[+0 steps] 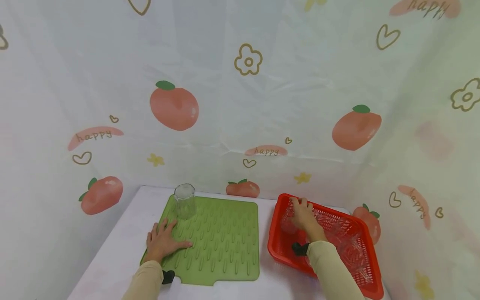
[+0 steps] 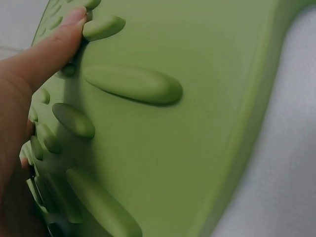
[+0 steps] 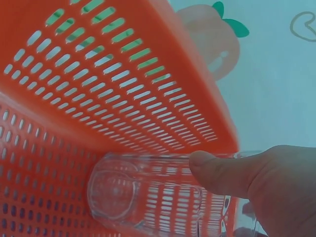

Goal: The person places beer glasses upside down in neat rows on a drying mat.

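A green drying mat with raised ridges lies on the left part of the table. My left hand rests on its left side, fingers spread and thumb stretched over the ridges. Just beyond those fingers, a clear drinking glass stands at the mat's far left corner. My right hand reaches into the red plastic basket at its far left corner. There it grips another clear drinking glass, the thumb along its side. This glass lies against the slotted basket wall; the fingers behind it are mostly hidden.
Several more clear glasses lie in the right part of the basket. A white patterned curtain hangs right behind the table and along both sides. White tabletop shows between the mat and the basket.
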{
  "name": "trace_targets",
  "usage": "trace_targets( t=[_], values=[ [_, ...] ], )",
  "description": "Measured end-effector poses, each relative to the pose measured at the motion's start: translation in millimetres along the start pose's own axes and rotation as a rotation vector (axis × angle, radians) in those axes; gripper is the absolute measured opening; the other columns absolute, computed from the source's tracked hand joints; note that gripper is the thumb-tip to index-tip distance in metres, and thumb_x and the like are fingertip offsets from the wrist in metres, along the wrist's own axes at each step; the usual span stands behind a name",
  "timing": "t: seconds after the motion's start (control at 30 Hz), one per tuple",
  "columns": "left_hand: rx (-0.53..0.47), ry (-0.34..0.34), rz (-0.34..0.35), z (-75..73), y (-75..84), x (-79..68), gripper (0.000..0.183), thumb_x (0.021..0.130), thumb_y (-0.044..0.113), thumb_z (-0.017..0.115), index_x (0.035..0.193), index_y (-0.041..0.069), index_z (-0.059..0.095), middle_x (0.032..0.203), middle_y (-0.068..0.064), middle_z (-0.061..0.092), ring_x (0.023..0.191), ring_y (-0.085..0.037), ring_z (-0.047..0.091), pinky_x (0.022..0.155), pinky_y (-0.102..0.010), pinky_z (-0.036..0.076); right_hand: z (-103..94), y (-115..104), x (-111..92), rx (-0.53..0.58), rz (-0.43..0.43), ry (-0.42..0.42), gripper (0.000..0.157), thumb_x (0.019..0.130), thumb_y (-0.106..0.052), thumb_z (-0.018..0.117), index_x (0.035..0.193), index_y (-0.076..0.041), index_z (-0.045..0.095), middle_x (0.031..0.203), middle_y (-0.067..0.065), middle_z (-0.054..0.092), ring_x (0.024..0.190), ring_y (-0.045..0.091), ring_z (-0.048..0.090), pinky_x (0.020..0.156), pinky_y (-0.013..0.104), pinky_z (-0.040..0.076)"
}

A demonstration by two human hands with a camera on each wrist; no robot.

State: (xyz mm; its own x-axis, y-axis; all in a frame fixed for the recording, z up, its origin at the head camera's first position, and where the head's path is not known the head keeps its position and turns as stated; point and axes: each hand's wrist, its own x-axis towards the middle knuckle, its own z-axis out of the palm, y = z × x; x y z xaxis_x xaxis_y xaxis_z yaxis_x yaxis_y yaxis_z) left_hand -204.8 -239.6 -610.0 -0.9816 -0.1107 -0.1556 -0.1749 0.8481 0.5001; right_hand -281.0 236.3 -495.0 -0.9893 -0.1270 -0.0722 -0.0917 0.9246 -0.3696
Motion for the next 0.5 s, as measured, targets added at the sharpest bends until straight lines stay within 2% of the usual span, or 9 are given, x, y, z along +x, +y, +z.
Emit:
trace_targets(
  t=[0.27, 0.5],
  values=[
    [-0.001, -0.005, -0.005, 0.6, 5.2, 0.9, 0.120, 0.068, 0.074, 0.079, 0.159, 0.009, 0.033, 0.167, -0.029, 0.012, 0.151, -0.061, 0.002, 0.116, -0.080, 0.005, -6.8, -4.2, -4.3, -0.014, -0.016, 0.027, 0.071, 0.088, -0.003, 0.072, 0.150, -0.004, 0.039, 0.146, 0.033, 0.035, 0.129, 0.058, 0.036, 0.096, 0.070, 0.050],
    [-0.007, -0.014, -0.016, -1.6, 4.0, -0.8, 0.120, 0.069, 0.072, 0.080, 0.159, 0.008, 0.033, 0.167, -0.030, 0.012, 0.151, -0.061, 0.001, 0.116, -0.080, 0.005, -11.4, -10.2, -7.0, 0.020, -0.003, 0.032, 0.074, 0.088, -0.002, 0.073, 0.153, -0.007, 0.039, 0.149, 0.030, 0.035, 0.135, 0.055, 0.033, 0.100, 0.070, 0.049]
  ],
)
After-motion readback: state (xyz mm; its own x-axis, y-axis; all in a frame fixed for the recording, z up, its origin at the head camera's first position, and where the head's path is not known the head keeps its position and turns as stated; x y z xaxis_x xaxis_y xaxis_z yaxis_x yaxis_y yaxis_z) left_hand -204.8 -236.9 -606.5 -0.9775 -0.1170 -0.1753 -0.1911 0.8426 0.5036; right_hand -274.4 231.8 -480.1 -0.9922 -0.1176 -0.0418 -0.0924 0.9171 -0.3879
